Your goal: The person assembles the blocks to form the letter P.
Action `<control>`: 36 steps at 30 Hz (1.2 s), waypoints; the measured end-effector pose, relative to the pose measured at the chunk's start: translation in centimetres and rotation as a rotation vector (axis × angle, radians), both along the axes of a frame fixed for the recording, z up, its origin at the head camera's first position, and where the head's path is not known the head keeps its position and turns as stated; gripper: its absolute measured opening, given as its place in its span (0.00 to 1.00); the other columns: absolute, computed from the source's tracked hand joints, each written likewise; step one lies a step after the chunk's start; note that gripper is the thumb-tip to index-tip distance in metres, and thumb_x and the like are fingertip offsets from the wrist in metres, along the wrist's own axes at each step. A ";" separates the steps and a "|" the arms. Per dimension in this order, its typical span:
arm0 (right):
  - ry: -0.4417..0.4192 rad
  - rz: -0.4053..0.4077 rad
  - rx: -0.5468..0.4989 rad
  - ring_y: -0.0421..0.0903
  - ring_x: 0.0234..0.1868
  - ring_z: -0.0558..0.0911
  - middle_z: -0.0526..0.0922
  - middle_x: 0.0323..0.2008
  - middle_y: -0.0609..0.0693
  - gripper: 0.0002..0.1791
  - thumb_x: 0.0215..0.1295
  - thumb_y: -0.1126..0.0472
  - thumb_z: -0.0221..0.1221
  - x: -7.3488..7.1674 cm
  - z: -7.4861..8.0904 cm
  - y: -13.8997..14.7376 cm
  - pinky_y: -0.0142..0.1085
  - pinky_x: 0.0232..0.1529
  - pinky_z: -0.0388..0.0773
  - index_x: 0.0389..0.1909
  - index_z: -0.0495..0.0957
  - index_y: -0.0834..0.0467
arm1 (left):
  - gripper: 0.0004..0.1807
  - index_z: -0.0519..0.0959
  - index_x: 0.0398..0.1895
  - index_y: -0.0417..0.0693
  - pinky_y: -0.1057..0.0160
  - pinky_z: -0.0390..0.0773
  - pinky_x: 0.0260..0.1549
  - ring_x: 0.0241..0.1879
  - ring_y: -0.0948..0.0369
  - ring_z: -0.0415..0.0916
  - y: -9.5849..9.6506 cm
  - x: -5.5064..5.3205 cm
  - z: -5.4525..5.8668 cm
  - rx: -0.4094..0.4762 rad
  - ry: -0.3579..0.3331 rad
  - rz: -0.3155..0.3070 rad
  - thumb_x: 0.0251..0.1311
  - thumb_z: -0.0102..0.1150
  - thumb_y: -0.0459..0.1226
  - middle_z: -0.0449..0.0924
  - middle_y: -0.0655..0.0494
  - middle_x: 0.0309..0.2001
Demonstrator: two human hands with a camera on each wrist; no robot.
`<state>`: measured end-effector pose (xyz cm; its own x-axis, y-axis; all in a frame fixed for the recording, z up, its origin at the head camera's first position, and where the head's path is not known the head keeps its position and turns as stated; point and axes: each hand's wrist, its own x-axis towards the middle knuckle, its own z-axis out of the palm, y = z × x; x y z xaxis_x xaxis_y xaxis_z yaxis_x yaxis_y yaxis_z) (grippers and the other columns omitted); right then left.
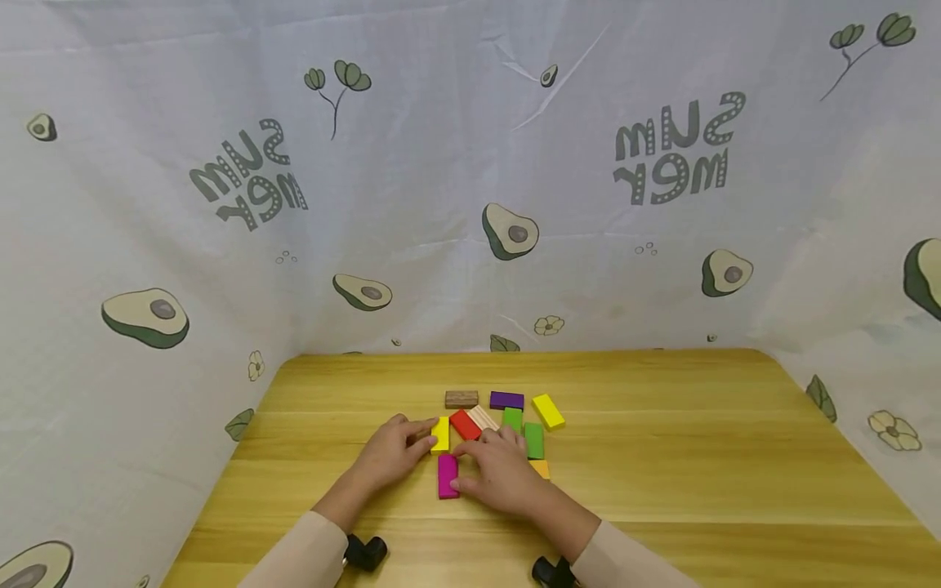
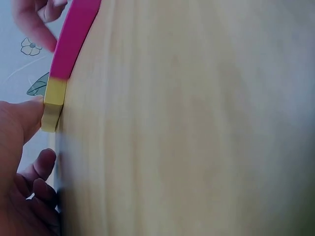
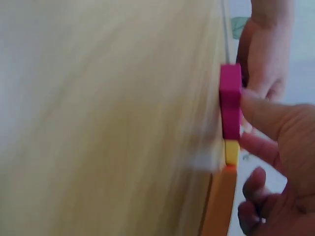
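Blocks (image 1: 447, 468) on table (image 1: 662, 449), backdrop (image 1: 441, 180) possibly cloth

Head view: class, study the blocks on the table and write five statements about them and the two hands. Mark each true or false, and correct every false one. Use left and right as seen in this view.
1. The left hand touches a yellow block. True.
2. The brown block lies left of the purple block. True.
3. The right hand holds the purple block. False: it touches the magenta block.
4. The magenta block lies on the far side of that yellow block. False: it lies on the near side.
5. A red block lies right of that yellow block. True.
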<state>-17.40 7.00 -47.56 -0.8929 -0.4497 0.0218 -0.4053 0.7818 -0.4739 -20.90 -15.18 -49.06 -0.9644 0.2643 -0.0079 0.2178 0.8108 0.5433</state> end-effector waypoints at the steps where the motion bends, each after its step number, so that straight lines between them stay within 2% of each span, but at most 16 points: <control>1: -0.008 -0.022 -0.008 0.47 0.44 0.64 0.74 0.35 0.43 0.21 0.61 0.41 0.69 -0.1 0.0 -0.3 0.48 0.46 0.59 0.52 0.84 0.45 | 0.21 0.81 0.65 0.60 0.68 0.65 0.26 0.29 0.62 0.65 0.0 0.0 0.0 0.006 0.001 0.001 0.71 0.60 0.48 0.69 0.58 0.32; 6: -0.038 -0.100 -0.011 0.48 0.44 0.64 0.77 0.37 0.45 0.24 0.60 0.39 0.70 -0.4 0.0 -1.3 0.48 0.43 0.58 0.53 0.84 0.48 | 0.18 0.83 0.62 0.60 0.69 0.65 0.26 0.29 0.62 0.65 0.1 -0.1 0.1 0.035 -0.009 -0.005 0.72 0.59 0.47 0.71 0.58 0.32; 15: -0.030 -0.097 0.009 0.48 0.42 0.63 0.79 0.37 0.45 0.25 0.60 0.39 0.70 -0.7 0.0 -1.8 0.50 0.46 0.60 0.52 0.87 0.51 | 0.19 0.83 0.62 0.61 0.67 0.63 0.25 0.29 0.62 0.64 0.0 -0.3 0.0 0.021 -0.005 -0.021 0.72 0.59 0.50 0.70 0.57 0.31; 19: -0.038 -0.096 0.024 0.48 0.42 0.63 0.79 0.37 0.45 0.27 0.60 0.38 0.69 -0.6 0.0 -2.0 0.53 0.49 0.62 0.52 0.87 0.52 | 0.24 0.81 0.64 0.60 0.68 0.64 0.26 0.29 0.62 0.64 -0.2 -0.4 0.0 0.031 -0.020 -0.060 0.67 0.64 0.53 0.69 0.58 0.31; 24: -0.051 -0.097 0.039 0.48 0.43 0.63 0.78 0.38 0.45 0.29 0.60 0.38 0.68 -0.5 0.1 -2.0 0.51 0.48 0.61 0.55 0.86 0.52 | 0.33 0.80 0.66 0.58 0.67 0.66 0.28 0.32 0.62 0.65 -0.9 -0.5 0.2 0.051 -0.056 -0.141 0.58 0.71 0.56 0.68 0.57 0.32; 29: -0.052 -0.090 0.045 0.48 0.43 0.63 0.77 0.37 0.45 0.30 0.61 0.37 0.68 -0.4 0.0 -2.0 0.51 0.48 0.61 0.57 0.84 0.52 | 0.33 0.79 0.67 0.59 0.66 0.68 0.31 0.33 0.63 0.66 -1.3 -0.6 0.2 0.043 -0.061 -0.190 0.58 0.71 0.56 0.70 0.59 0.34; 36: -0.041 -0.082 0.054 0.48 0.44 0.63 0.76 0.37 0.44 0.30 0.62 0.37 0.66 -0.4 -0.2 -2.0 0.51 0.48 0.61 0.59 0.83 0.51 | 0.31 0.81 0.64 0.57 0.68 0.65 0.28 0.31 0.63 0.64 -1.3 -0.6 0.3 0.046 -0.047 -0.198 0.59 0.71 0.55 0.69 0.58 0.32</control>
<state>-17.82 5.02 -47.77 -0.9265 -0.3744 -0.0378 -0.3198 0.8363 -0.4453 -21.54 -16.45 -48.76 -0.8923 0.4500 -0.0348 0.3442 0.7284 0.5924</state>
